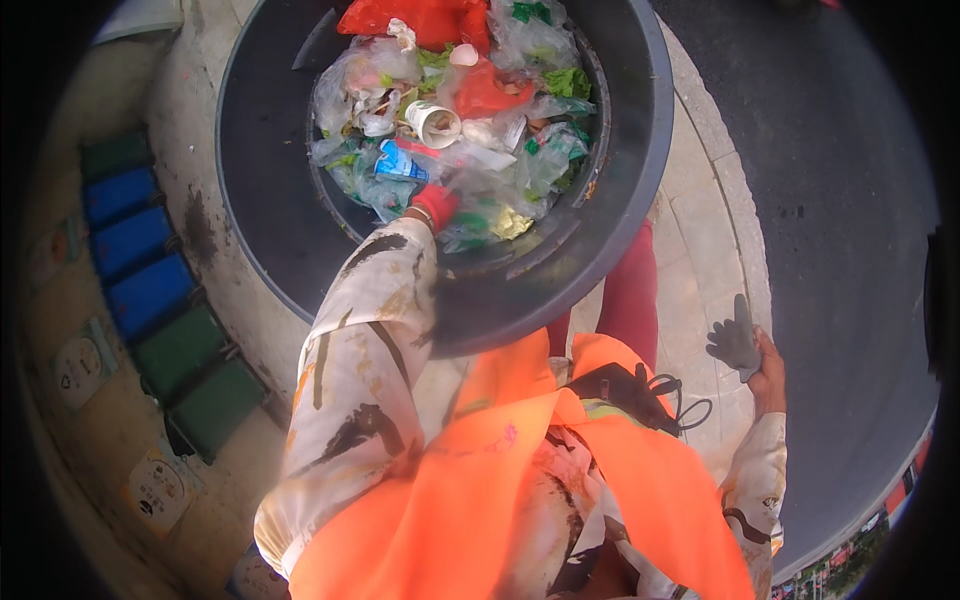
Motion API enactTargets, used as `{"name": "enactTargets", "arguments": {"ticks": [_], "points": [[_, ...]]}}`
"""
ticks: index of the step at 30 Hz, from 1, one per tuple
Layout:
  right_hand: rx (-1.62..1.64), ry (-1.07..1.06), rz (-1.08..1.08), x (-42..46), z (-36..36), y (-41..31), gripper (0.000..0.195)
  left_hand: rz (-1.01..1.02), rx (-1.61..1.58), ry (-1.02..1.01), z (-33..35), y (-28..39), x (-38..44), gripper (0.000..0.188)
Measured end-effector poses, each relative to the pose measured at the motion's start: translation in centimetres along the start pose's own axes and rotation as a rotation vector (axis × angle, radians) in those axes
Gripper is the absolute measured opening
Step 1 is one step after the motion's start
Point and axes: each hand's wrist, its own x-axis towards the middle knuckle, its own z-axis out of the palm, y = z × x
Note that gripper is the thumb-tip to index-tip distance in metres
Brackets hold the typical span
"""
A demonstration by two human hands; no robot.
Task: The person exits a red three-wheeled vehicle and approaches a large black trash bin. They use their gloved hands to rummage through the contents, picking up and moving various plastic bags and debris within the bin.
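My left hand (435, 206), in a red glove, reaches into a large round dark-grey bin (660, 142). Its fingers are partly hidden among clear plastic bags (469, 180), so a grip cannot be made out. Just beyond it lies a blue-and-white carton or packet (401, 161). A white paper cup (435, 124) rests on its side further in, near a red plastic bag (491, 88) and an eggshell (463, 55). Crumpled yellowish paper (511, 223) is to the right of the hand. Out to the right, my bare right hand (768, 382) holds a grey work glove (735, 341).
A row of blue lidded bins (150, 292) and green lidded bins (214, 409) stands along the wall on the left. Paving (697, 210) ends at a stone kerb (739, 202), with dark asphalt (840, 262) beyond. A black pouch with cords (619, 386) hangs at my orange vest (450, 480).
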Motion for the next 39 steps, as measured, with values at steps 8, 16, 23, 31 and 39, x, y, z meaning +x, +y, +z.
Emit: {"name": "enactTargets", "arguments": {"ticks": [8, 16, 23, 31, 39], "points": [[-0.002, -0.046, -0.054, 3.6, 3.1, -1.2, 0.022, 0.045, -0.072, 0.261, -20.1, -0.3, -16.6, 0.026], [-0.057, -0.348, -0.046, 7.1, 6.8, -3.7, 0.018, -0.508, -0.663, 0.802, -20.9, -5.0, -34.6, 0.03], [-0.093, -0.148, -0.175, 6.8, 6.8, -5.5, 0.015, -0.825, -0.786, 1.225, -14.3, -4.1, -50.2, 0.031], [-0.081, -0.075, -0.125, 5.0, 6.1, -5.4, 0.014, -0.667, -0.515, 0.889, -18.6, -0.3, -38.3, 0.04], [-0.14, -0.088, -0.026, 8.4, 1.9, -6.1, 0.019, -0.055, -0.949, -0.134, -7.8, 6.1, 0.3, 0.067]]}}
